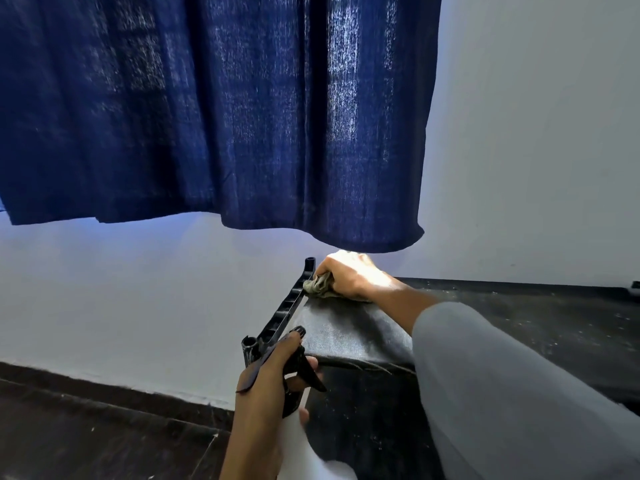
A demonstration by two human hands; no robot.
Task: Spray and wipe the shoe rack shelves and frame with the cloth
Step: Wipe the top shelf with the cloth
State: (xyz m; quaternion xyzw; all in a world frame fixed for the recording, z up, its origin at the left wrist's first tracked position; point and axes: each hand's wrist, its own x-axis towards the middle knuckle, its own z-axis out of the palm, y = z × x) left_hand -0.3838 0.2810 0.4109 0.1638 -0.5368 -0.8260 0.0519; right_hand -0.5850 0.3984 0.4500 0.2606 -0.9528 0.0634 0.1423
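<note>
While a dark blue curtain (214, 109) fills the upper left and centre of the frame against a pale wall (536, 133), the right hand (349, 277) sits just below its hem, near the middle of the picture, closed around a bunched olive-grey cloth (320, 285). That cloth is pressed on the far left corner of the top shelf (349, 334) of the shoe rack, touching the black frame bar (285, 311) that runs along the shelf's left edge. A grey sleeve (502, 375) covers the right arm at the lower right. At the lower centre the left hand (266, 389) grips a white spray bottle (301, 448) by its neck, fingers wrapped beneath the black trigger head (299, 368), which points toward the shelf. Dust specks show on the shelf's dark fabric to the right. Dark floor (86, 427) lies at the lower left.
</note>
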